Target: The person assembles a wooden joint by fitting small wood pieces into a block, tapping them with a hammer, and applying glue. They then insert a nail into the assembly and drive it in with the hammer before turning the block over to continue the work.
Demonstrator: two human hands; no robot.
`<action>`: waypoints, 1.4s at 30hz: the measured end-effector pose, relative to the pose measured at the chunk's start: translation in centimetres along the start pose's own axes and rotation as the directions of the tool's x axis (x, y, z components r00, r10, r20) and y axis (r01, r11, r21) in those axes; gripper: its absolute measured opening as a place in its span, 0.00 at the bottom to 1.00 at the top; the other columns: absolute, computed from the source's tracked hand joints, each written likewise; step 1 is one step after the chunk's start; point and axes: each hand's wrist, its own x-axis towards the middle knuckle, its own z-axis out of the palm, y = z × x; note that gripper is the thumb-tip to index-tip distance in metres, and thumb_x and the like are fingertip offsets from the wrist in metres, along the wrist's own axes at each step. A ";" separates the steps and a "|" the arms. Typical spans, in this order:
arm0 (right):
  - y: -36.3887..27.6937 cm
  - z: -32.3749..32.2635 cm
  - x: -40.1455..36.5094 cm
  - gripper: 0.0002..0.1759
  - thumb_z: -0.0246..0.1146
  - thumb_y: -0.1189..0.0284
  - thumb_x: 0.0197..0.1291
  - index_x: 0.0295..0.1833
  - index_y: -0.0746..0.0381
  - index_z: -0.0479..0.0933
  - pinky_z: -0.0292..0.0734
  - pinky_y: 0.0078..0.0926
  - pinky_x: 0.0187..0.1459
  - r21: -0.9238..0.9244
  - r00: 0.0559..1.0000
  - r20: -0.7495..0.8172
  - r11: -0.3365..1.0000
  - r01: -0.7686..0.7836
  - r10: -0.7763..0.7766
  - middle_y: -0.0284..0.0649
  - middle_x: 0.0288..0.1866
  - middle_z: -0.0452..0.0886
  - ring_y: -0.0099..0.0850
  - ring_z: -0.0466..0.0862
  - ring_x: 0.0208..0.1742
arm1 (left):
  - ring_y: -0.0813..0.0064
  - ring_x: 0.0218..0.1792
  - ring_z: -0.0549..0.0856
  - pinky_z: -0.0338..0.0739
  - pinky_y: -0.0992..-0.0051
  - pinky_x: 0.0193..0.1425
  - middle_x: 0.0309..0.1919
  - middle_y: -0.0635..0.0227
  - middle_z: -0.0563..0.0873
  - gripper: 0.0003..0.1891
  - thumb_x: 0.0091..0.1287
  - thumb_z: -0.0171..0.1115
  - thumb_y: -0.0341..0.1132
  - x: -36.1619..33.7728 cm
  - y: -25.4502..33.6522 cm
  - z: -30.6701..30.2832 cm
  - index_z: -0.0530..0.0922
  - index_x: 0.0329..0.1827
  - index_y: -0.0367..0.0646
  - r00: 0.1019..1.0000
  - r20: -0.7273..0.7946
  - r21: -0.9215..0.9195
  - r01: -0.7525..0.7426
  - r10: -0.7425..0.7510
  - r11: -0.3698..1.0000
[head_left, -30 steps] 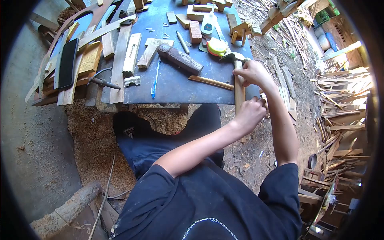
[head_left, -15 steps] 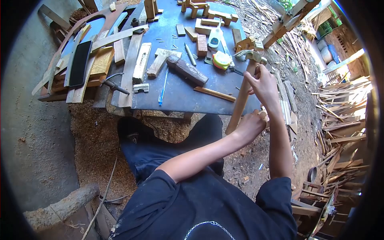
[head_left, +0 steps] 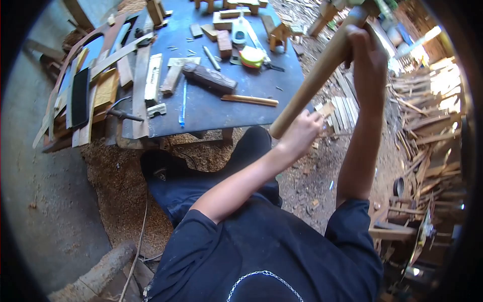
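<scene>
My right hand [head_left: 369, 68] is raised at the upper right, its fingers wrapped round the wooden handle of a hammer [head_left: 317, 79] close under the head. The handle slants down to the left, and its butt end overlaps my left wrist area in this view. Below it, my left hand [head_left: 302, 132] is closed on a small pale wooden piece [head_left: 326, 109] that sticks out past the fingertips. On the table [head_left: 251, 113], nearest to the hands, lies a thin brown wooden strip [head_left: 250, 100]. A dark carved wood block [head_left: 210, 77] rests behind it.
A yellow tape measure [head_left: 251, 57], a glue bottle [head_left: 239, 32], a blue pen [head_left: 182, 103] and several wood blocks lie on the table. A phone [head_left: 80, 97] rests on boards at left. A clamp [head_left: 123, 116] grips the table's edge. Scrap wood [head_left: 427, 126] is piled at right.
My right hand has lifted the hammer up and to the right. My left hand has moved slightly up and left with the wooden piece. The view has shifted, so the table appears farther left.
</scene>
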 end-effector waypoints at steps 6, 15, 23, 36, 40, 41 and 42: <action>-2.7 -6.5 -2.7 0.27 0.53 0.54 0.75 0.65 0.64 0.77 0.74 0.24 0.39 0.118 0.967 0.054 0.960 -0.253 0.248 0.34 0.37 0.79 0.23 0.79 0.36 | 0.58 0.50 0.89 0.88 0.62 0.54 0.55 0.61 0.91 0.16 0.65 0.65 0.24 0.0 -0.4 0.8 0.87 0.56 0.41 0.994 -0.093 -0.073 0.043 -0.050 0.996; 5.1 -6.0 -13.4 0.14 0.72 0.68 0.72 0.55 0.65 0.82 0.66 0.16 0.24 -0.096 0.833 0.005 0.829 -0.550 0.553 0.27 0.30 0.79 0.13 0.74 0.23 | 0.61 0.49 0.89 0.87 0.61 0.53 0.54 0.65 0.92 0.14 0.70 0.67 0.28 0.0 -0.5 0.4 0.88 0.57 0.41 0.990 -0.129 -0.104 0.035 -0.048 0.994; 9.1 -3.2 -15.5 0.13 0.76 0.65 0.69 0.51 0.62 0.88 0.67 0.15 0.24 0.022 0.758 0.005 0.758 -0.652 0.652 0.28 0.29 0.84 0.13 0.76 0.23 | 0.61 0.47 0.90 0.88 0.64 0.52 0.53 0.66 0.92 0.12 0.70 0.69 0.30 0.1 -0.7 0.7 0.89 0.55 0.44 0.988 -0.150 -0.074 0.015 -0.026 0.997; 11.1 -2.6 -16.0 0.10 0.74 0.65 0.72 0.48 0.61 0.87 0.67 0.14 0.24 0.127 0.765 0.084 0.755 -0.643 0.638 0.27 0.30 0.85 0.12 0.76 0.23 | 0.62 0.49 0.90 0.87 0.63 0.52 0.54 0.65 0.89 0.14 0.68 0.71 0.28 0.1 -1.0 1.0 0.88 0.57 0.44 0.990 -0.144 -0.065 -0.002 -0.007 0.998; 10.9 -2.5 -16.1 0.11 0.74 0.64 0.72 0.49 0.61 0.87 0.67 0.14 0.24 0.151 0.758 0.095 0.744 -0.651 0.645 0.26 0.29 0.84 0.12 0.76 0.23 | 0.63 0.48 0.90 0.87 0.63 0.51 0.55 0.67 0.87 0.15 0.68 0.72 0.28 -0.1 -1.1 1.4 0.88 0.57 0.46 0.986 -0.167 -0.073 0.011 -0.024 0.997; 10.9 -2.4 -16.1 0.11 0.74 0.64 0.72 0.49 0.61 0.86 0.67 0.14 0.24 0.156 0.755 0.094 0.739 -0.655 0.649 0.26 0.29 0.83 0.12 0.76 0.23 | 0.63 0.47 0.90 0.87 0.63 0.50 0.55 0.67 0.87 0.15 0.68 0.72 0.28 -0.1 -1.1 1.4 0.88 0.57 0.46 0.985 -0.173 -0.076 0.005 -0.018 0.997; 10.9 -2.4 -16.1 0.11 0.74 0.64 0.72 0.49 0.61 0.86 0.67 0.14 0.24 0.161 0.751 0.094 0.735 -0.659 0.653 0.26 0.29 0.83 0.12 0.76 0.23 | 0.64 0.47 0.90 0.87 0.63 0.50 0.55 0.67 0.87 0.15 0.68 0.72 0.28 -0.1 -1.2 1.4 0.88 0.57 0.46 0.984 -0.180 -0.078 -0.001 -0.013 0.997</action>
